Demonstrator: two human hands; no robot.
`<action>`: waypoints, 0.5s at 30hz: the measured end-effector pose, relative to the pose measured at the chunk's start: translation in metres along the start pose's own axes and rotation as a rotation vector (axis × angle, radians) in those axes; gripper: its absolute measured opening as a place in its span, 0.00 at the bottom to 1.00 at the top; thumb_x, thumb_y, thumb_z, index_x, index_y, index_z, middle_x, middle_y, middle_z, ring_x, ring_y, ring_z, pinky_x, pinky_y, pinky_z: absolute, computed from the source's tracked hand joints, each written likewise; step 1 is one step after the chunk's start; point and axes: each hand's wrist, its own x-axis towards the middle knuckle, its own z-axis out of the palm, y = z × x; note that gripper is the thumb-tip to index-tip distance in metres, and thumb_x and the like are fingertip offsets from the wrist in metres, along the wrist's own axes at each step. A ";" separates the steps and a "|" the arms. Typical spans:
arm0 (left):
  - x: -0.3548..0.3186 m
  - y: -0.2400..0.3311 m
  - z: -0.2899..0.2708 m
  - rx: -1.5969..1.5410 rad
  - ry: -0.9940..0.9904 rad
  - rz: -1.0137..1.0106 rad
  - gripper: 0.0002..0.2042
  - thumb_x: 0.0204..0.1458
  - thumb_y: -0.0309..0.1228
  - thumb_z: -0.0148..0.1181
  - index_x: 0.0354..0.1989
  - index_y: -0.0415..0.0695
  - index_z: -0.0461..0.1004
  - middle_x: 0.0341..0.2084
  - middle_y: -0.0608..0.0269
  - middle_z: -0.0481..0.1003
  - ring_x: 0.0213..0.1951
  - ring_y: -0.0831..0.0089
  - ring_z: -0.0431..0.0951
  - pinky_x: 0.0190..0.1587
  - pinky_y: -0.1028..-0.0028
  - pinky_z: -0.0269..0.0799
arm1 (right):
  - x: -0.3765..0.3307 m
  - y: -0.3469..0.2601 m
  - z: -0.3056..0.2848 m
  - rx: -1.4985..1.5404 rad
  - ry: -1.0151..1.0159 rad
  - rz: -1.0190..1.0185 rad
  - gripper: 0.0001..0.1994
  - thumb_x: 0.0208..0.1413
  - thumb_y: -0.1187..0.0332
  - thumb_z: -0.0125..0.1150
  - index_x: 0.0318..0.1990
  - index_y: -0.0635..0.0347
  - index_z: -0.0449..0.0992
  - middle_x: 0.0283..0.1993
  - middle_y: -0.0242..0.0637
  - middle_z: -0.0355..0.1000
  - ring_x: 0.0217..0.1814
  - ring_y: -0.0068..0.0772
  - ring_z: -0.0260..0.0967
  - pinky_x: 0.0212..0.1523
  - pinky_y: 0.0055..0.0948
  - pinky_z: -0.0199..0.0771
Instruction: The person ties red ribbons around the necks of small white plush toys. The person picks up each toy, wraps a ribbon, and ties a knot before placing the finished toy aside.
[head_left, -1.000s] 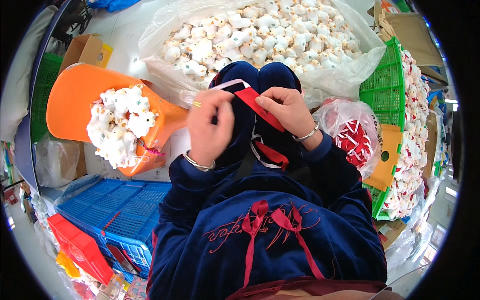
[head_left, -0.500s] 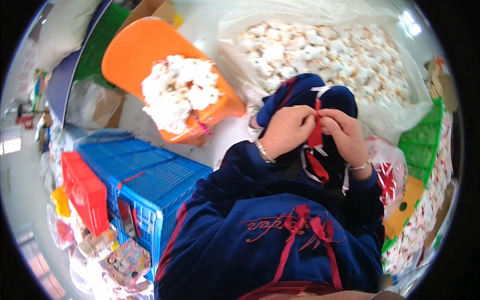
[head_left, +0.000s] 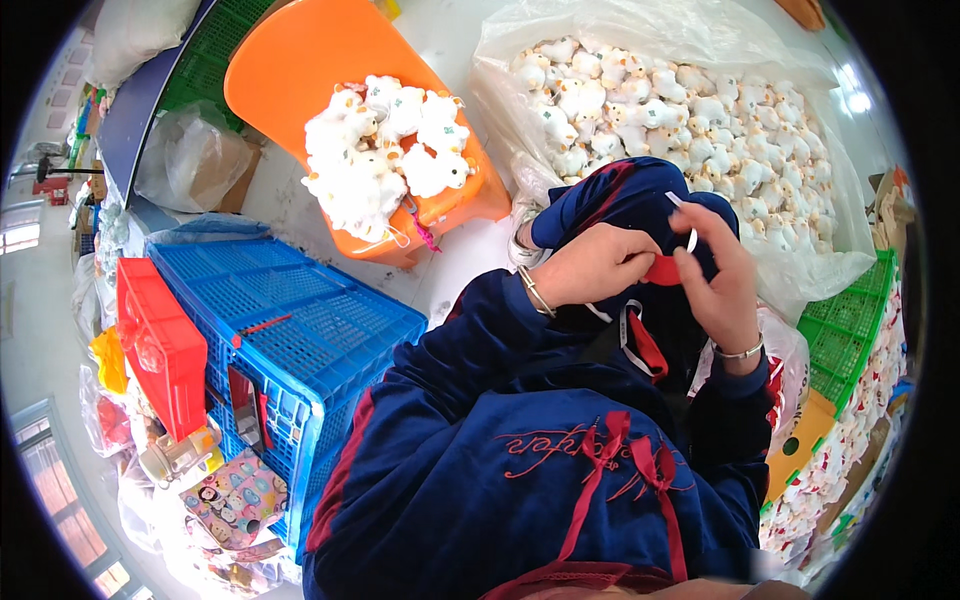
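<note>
Red ribbon (head_left: 663, 270) pinched between both hands over lap, against dark blue jacket. Left hand (head_left: 598, 264) grips its left end; right hand (head_left: 722, 280) pinches right end, white cord looping above. Behind: clear bag of white plush toys (head_left: 690, 110); more heaped on orange stool (head_left: 300, 70). Blue crate (head_left: 300, 330) at left.

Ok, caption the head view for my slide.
Both hands, left hand and right hand, pinch a small red piece beside heaps of white plush toys.
</note>
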 end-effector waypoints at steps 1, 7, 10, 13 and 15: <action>0.000 0.001 -0.002 -0.029 -0.028 0.036 0.10 0.63 0.28 0.53 0.45 0.36 0.78 0.27 0.55 0.80 0.31 0.69 0.82 0.38 0.71 0.76 | 0.010 0.004 0.002 -0.069 -0.045 -0.176 0.15 0.61 0.77 0.57 0.55 0.67 0.73 0.36 0.40 0.77 0.30 0.36 0.75 0.34 0.28 0.74; -0.016 0.004 -0.027 0.141 0.077 0.075 0.09 0.60 0.32 0.61 0.42 0.39 0.80 0.29 0.53 0.80 0.30 0.63 0.82 0.35 0.70 0.75 | 0.011 0.006 0.000 -0.024 -0.314 0.179 0.04 0.62 0.75 0.58 0.37 0.67 0.75 0.30 0.44 0.73 0.31 0.41 0.71 0.34 0.31 0.71; -0.049 -0.005 -0.060 0.179 0.352 0.087 0.08 0.58 0.26 0.64 0.44 0.38 0.79 0.28 0.59 0.82 0.29 0.67 0.81 0.39 0.72 0.76 | 0.002 0.018 -0.006 -0.003 -0.203 0.173 0.04 0.63 0.74 0.58 0.37 0.66 0.75 0.28 0.40 0.71 0.29 0.33 0.69 0.34 0.29 0.70; -0.098 -0.027 -0.116 0.449 0.878 -0.076 0.18 0.52 0.28 0.69 0.51 0.38 0.75 0.47 0.49 0.76 0.50 0.54 0.76 0.55 0.61 0.71 | -0.012 0.037 -0.028 0.022 -0.070 0.286 0.06 0.67 0.72 0.57 0.39 0.65 0.75 0.30 0.28 0.68 0.32 0.18 0.63 0.34 0.22 0.65; -0.128 -0.039 -0.150 0.907 1.074 -0.181 0.30 0.47 0.30 0.73 0.58 0.36 0.69 0.56 0.45 0.70 0.59 0.48 0.68 0.62 0.57 0.66 | -0.024 0.051 -0.038 0.055 0.015 0.362 0.06 0.67 0.71 0.57 0.38 0.64 0.75 0.31 0.24 0.68 0.33 0.15 0.62 0.35 0.19 0.64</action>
